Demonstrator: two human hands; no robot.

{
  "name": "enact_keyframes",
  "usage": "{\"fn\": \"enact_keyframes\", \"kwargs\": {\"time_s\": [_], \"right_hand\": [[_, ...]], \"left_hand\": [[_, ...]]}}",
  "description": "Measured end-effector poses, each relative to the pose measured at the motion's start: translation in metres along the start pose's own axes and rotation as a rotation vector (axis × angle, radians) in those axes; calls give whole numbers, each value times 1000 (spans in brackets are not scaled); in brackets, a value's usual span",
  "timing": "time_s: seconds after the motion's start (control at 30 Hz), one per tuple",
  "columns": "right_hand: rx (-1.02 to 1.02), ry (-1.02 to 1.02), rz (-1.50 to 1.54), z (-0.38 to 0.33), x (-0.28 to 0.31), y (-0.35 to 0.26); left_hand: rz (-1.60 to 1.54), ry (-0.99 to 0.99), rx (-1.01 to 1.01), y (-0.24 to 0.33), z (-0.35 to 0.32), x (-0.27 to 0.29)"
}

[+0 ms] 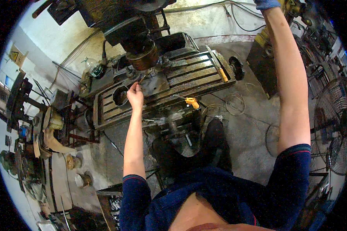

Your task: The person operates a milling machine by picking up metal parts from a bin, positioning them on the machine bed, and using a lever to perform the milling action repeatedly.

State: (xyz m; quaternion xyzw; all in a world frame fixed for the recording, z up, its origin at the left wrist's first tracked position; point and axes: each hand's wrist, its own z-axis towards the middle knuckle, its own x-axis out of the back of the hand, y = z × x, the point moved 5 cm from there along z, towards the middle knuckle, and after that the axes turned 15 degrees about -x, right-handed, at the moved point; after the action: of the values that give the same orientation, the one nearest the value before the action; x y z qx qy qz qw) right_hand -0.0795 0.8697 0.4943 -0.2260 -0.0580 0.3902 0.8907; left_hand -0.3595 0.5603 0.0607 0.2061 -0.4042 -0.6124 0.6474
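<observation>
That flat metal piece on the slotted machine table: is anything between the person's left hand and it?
Nothing visible. The left hand is already at the flat metal piece on the slotted machine table, fingers at its near edge, just below the machine head. Whether they grip it is too small to tell. The right hand is raised far away.

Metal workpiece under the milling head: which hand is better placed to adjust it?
Probably the left hand: it is already at the workpiece on the slotted table. The right hand is raised far away, mostly out of frame.
</observation>
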Motion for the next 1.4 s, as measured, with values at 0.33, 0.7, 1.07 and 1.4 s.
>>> {"fn": "enact_keyframes", "kwargs": {"time_s": [0.33, 0.7, 1.07, 1.4], "right_hand": [[-377, 216, -278, -166, 20, 20], [-1663, -384, -177, -494, -5, 227], [-1520, -385, -440, -571, -47, 270], [-1030, -386, -430, -397, -33, 160]], "left_hand": [[369, 60, -133, 30, -16, 120], [779, -347, -164, 24, -20, 126], [632, -180, -68, 28, -51, 202], [386, -190, 135, 17, -91, 198]]}}
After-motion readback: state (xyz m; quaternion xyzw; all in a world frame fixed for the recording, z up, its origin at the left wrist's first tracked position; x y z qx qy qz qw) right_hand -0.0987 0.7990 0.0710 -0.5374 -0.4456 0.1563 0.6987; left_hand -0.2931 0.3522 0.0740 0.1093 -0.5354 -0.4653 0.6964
